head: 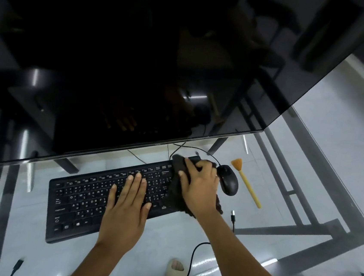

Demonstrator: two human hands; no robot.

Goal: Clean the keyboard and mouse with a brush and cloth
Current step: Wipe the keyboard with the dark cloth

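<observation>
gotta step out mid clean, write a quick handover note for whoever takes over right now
Left hand: flat on the keyboard, steadying it, holding nothing.
Right hand: pressing the dark cloth onto the keyboard's right end.
Mouse: just right of the cloth, untouched.
Brush: lying on the glass table right of the mouse.
Done: cloth wipe under way; cannot tell about brushing.
Left: rest of the keys, then the mouse.

We look through a glass desk (341, 168) with a dark metal frame (283, 230) to pale glossy floor tiles (359, 107); a large dark monitor (118, 52) fills the far side.
</observation>
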